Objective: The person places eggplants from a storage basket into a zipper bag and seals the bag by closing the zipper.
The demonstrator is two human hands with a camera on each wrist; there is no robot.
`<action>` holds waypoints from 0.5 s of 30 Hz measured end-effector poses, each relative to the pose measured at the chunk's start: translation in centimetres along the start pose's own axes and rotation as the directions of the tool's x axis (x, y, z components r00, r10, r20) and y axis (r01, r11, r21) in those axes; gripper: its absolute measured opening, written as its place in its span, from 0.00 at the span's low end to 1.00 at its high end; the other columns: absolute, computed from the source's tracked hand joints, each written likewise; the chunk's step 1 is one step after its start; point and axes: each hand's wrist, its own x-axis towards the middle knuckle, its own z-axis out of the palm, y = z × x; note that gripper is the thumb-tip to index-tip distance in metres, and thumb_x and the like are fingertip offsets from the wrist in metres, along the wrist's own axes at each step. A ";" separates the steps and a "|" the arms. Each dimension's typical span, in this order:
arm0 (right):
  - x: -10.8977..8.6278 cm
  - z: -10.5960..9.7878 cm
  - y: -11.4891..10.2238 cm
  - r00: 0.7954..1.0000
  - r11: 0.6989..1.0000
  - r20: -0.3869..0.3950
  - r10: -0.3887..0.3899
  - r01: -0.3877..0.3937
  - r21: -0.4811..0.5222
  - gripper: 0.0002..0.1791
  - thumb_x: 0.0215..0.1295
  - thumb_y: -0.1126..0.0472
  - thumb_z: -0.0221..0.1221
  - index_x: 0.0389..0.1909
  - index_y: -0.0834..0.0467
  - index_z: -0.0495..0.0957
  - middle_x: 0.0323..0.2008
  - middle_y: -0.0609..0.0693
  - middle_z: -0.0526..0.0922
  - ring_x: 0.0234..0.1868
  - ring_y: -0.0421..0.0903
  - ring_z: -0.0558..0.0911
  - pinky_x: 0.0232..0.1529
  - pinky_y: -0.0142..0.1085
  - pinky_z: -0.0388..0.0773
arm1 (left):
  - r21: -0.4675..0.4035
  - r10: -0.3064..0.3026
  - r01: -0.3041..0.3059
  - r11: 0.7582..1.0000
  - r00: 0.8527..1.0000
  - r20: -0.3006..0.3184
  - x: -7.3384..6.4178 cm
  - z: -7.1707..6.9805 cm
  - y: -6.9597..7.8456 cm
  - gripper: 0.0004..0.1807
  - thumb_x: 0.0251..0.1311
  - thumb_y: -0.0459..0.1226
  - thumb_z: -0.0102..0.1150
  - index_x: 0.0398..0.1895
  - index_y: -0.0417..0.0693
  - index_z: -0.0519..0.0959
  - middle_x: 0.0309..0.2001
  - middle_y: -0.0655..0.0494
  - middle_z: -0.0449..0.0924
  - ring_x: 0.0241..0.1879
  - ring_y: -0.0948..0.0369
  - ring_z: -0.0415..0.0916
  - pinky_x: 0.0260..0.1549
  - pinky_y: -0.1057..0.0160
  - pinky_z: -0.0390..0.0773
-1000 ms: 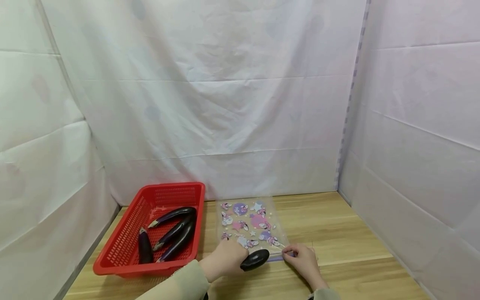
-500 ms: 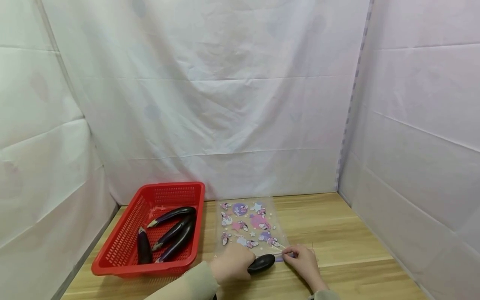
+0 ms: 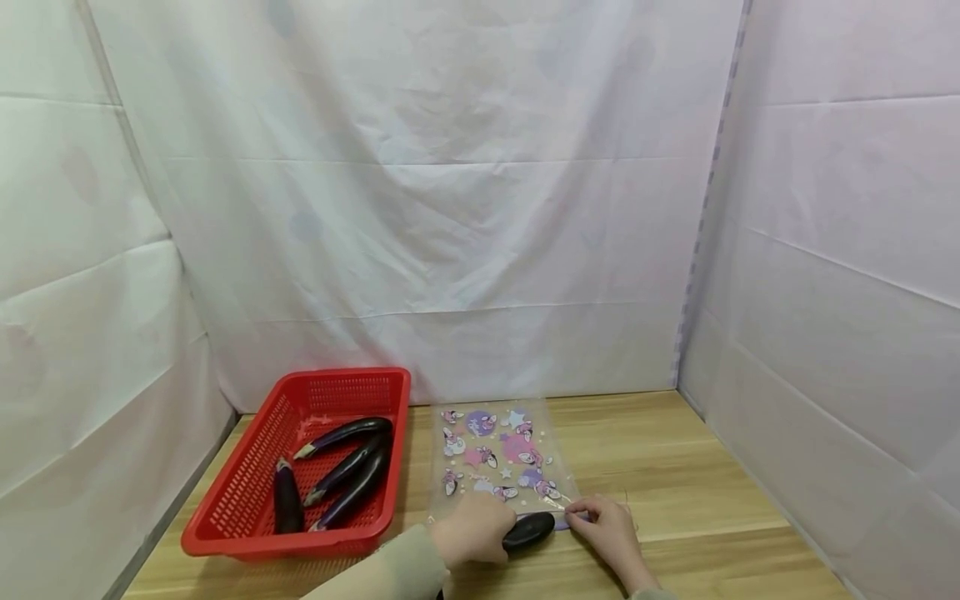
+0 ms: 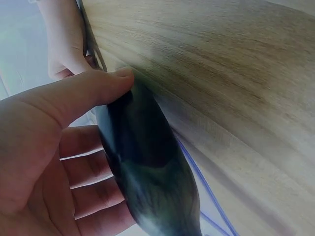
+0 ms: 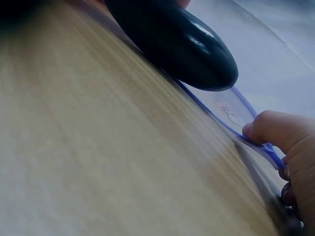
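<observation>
A dark purple eggplant point(image 3: 530, 531) is gripped by my left hand point(image 3: 474, 525), its rounded end pointing at my right hand. Thumb and curled fingers wrap the eggplant point(image 4: 147, 157) in the left wrist view. Flat on the table lies a clear zip bag point(image 3: 491, 458) printed with pink and purple figures, its purple-edged mouth toward me. My right hand point(image 3: 609, 533) pinches the right corner of that mouth. In the right wrist view the purple zip edges point(image 5: 221, 112) stand slightly apart, and the eggplant's rounded end is at the opening. Whether its tip is inside cannot be told.
To the left stands a red perforated basket point(image 3: 292, 546) with several eggplants point(image 3: 287, 500) in it. Wood-grain table point(image 3: 720, 483) extends to the right of the bag. White cloth point(image 3: 450, 208) hangs behind and along both sides.
My left hand has shifted to the right with the eggplant, bringing its rounded end close to my right hand. The right hand has kept its pinch on the bag's corner.
</observation>
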 end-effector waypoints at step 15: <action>-0.2 0.2 0.1 0.994 0.992 -0.080 -0.073 0.081 0.101 0.10 0.45 0.65 0.73 0.25 0.45 0.87 0.21 0.32 0.72 0.22 0.31 0.67 0.25 0.31 0.65 | 0.011 -0.014 0.015 1.000 1.000 -0.028 1.1 0.4 0.8 0.20 0.38 0.49 0.74 0.13 0.56 0.70 0.15 0.66 0.67 0.17 0.65 0.64 0.18 0.64 0.66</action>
